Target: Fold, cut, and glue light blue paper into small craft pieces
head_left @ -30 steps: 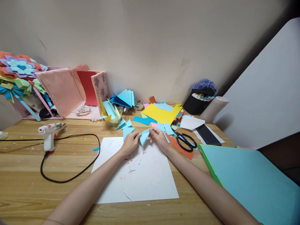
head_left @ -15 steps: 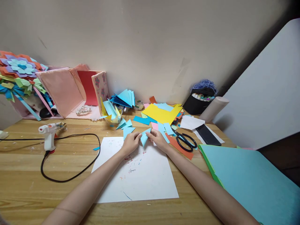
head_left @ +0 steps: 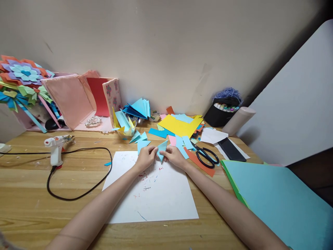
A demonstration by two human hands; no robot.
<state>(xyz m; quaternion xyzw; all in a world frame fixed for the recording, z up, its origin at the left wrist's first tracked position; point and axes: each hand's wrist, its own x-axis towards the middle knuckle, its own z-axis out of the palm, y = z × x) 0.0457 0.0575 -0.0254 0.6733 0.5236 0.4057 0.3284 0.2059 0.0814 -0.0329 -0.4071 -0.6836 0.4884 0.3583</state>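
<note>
No readable words, labels, brands, numbers or signs anywhere

A wooden table (head_left: 23,194) with streaky grain. At its centre lies a large white sheet (head_left: 161,205) flecked with coloured marks. To the left rests a white glue gun (head_left: 56,154), its black cord (head_left: 62,199) looping over the wood. Along the back, left to right: an open pink box (head_left: 69,100), a clear bowl (head_left: 127,136), scattered coloured paper (head_left: 179,125), a black pen holder (head_left: 217,116), a pale roll (head_left: 238,121).
</note>
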